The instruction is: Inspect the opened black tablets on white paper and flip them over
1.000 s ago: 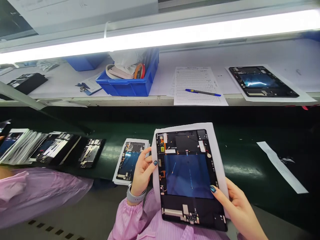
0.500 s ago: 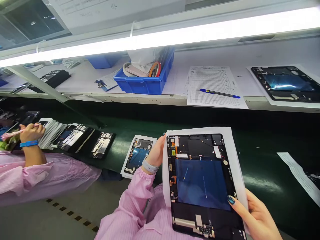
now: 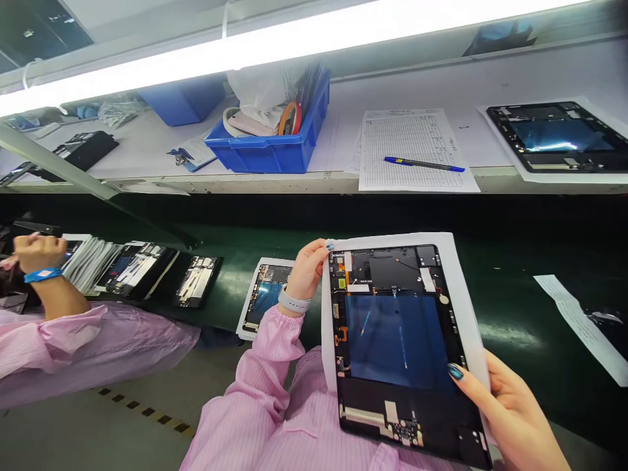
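I hold an opened tablet (image 3: 400,340) with a blue battery panel and exposed boards, lying on a white paper sheet (image 3: 464,307). My left hand (image 3: 307,268) grips the sheet and tablet at the upper left corner. My right hand (image 3: 510,409) supports the lower right edge, thumb resting on the blue panel. The tablet hovers over my lap, in front of the green conveyor belt (image 3: 495,307).
Another opened tablet on paper (image 3: 262,297) lies on the belt to the left. Several tablets (image 3: 142,271) are stacked further left, near a co-worker's hand (image 3: 36,252). The shelf above holds a blue bin (image 3: 267,147), a form with a pen (image 3: 424,163) and another tablet (image 3: 559,137). A paper strip (image 3: 579,327) lies right.
My left hand slid from the tablet's left edge up to its top left corner. The view swung left, and a co-worker's hand has come into view.
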A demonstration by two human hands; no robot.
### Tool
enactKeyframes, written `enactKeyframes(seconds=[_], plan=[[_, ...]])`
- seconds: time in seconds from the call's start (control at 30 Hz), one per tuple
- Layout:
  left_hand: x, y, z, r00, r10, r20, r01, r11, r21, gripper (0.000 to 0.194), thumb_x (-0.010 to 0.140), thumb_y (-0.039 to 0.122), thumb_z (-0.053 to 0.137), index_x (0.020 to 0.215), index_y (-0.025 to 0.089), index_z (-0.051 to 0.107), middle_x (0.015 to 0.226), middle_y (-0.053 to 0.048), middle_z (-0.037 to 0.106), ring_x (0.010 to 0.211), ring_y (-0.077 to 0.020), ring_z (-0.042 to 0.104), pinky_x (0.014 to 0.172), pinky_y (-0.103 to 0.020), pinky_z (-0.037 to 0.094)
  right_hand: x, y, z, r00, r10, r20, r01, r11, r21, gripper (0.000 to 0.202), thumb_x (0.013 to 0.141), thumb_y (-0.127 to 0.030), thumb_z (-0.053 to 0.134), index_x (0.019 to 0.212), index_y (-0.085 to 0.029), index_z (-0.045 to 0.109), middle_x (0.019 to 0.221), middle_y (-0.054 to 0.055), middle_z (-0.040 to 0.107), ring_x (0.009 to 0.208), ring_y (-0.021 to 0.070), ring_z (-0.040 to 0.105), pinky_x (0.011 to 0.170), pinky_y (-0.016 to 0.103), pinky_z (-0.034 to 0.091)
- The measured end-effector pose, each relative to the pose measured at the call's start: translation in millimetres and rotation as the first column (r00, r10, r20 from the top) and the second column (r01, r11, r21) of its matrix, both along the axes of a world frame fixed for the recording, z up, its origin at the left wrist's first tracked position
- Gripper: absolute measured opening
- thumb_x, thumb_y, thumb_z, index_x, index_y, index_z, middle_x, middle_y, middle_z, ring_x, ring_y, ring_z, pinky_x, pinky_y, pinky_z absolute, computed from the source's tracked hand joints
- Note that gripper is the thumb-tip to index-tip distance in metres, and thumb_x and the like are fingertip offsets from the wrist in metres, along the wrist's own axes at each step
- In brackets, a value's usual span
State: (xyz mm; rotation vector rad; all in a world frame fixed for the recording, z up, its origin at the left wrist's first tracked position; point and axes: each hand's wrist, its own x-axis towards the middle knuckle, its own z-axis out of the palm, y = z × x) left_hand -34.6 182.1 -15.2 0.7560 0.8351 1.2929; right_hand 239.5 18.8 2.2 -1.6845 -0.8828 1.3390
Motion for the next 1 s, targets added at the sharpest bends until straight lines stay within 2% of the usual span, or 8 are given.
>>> enactKeyframes(seconds=[0.1,0.27,0.43,0.57,0.67,0.77,0.87,1.0], plan=[[2.0,1.2,3.0,1.000,-0.022,0.007,0.022,1.000,0.005,0.026,0.083,0.041,0.075,0.083,0.017,0.066,0.073,0.002,0.060,0.063,-0.0094,0.056,0.059,-0.020,0.046,0.7,-0.7,4.6,0.988,0.011,-0.157,-0.024,0.996,-0.080,0.045,0.073,-0.052,0.084,0.111,-0.030,0.075,0.104,0.007,0.079,0.094,0.0333,0.075,0.074,0.032,0.065],[1.7,4.2,3.0,0.999,0.027,-0.034,-0.027,1.000,-0.012,0.025,0.079,0.038,0.079,0.085,0.018,0.066,0.073,0.003,0.058,0.063,-0.0086,0.056,0.057,-0.019,0.046,-3.0,-1.7,13.4,0.986,0.026,-0.165,-0.041,0.995,-0.088,0.052,0.075,-0.053,0.083,0.119,-0.029,0.072,0.114,0.009,0.077,0.095,0.0349,0.074,0.071,0.033,0.066],[-2.5,9.5,-3.1,0.999,0.033,-0.030,-0.034,0.999,-0.041,0.024,0.079,0.036,0.078,0.091,0.016,0.070,0.080,0.000,0.065,0.068,-0.0101,0.061,0.058,-0.020,0.048,-9.5,0.7,22.5,0.986,0.020,-0.168,-0.035,0.996,-0.083,0.054,0.073,-0.052,0.083,0.120,-0.028,0.073,0.111,0.010,0.078,0.094,0.0370,0.075,0.071,0.037,0.067],[-11.3,14.2,-4.5,0.995,0.096,0.001,-0.096,0.995,-0.038,0.021,0.079,0.033,0.076,0.087,0.015,0.070,0.074,0.001,0.061,0.062,-0.0071,0.056,0.053,-0.017,0.043,-5.2,-2.4,20.4,0.977,-0.040,-0.208,0.009,0.989,-0.145,0.059,0.067,-0.049,0.088,0.120,-0.030,0.072,0.114,0.010,0.078,0.100,0.0396,0.073,0.078,0.042,0.066],[-18.4,15.0,-2.9,0.993,0.114,-0.017,-0.115,0.992,-0.052,0.021,0.077,0.032,0.077,0.087,0.016,0.069,0.073,0.002,0.057,0.060,-0.0059,0.053,0.051,-0.016,0.041,-0.5,-6.4,17.1,0.976,-0.079,-0.204,0.046,0.986,-0.160,0.063,0.060,-0.045,0.093,0.117,-0.031,0.073,0.119,0.010,0.076,0.105,0.0410,0.071,0.077,0.039,0.066],[-20.0,12.1,-3.4,0.998,0.025,-0.065,-0.030,0.997,-0.068,0.024,0.079,0.035,0.076,0.094,0.017,0.070,0.085,-0.001,0.063,0.073,-0.0098,0.060,0.060,-0.019,0.048,0.2,-8.1,17.3,0.977,-0.077,-0.201,0.046,0.987,-0.154,0.060,0.063,-0.045,0.091,0.119,-0.031,0.072,0.119,0.010,0.076,0.105,0.0403,0.071,0.075,0.036,0.067],[-15.3,8.7,-8.4,0.988,-0.141,-0.060,0.132,0.983,-0.131,0.034,0.087,0.045,0.067,0.106,0.018,0.071,0.104,-0.006,0.068,0.087,-0.0158,0.065,0.069,-0.024,0.052,-2.7,-6.7,20.6,0.979,-0.044,-0.200,0.016,0.990,-0.142,0.057,0.068,-0.048,0.088,0.120,-0.030,0.072,0.114,0.010,0.078,0.100,0.0395,0.073,0.072,0.038,0.067],[-8.5,8.1,-15.3,0.959,-0.274,0.074,0.284,0.928,-0.242,0.043,0.095,0.051,0.056,0.117,0.016,0.069,0.111,-0.010,0.072,0.093,-0.0215,0.069,0.073,-0.029,0.054,-5.3,-5.9,23.1,0.983,-0.025,-0.184,0.006,0.995,-0.104,0.053,0.066,-0.046,0.090,0.115,-0.030,0.075,0.107,0.009,0.079,0.096,0.0374,0.074,0.073,0.037,0.067]])
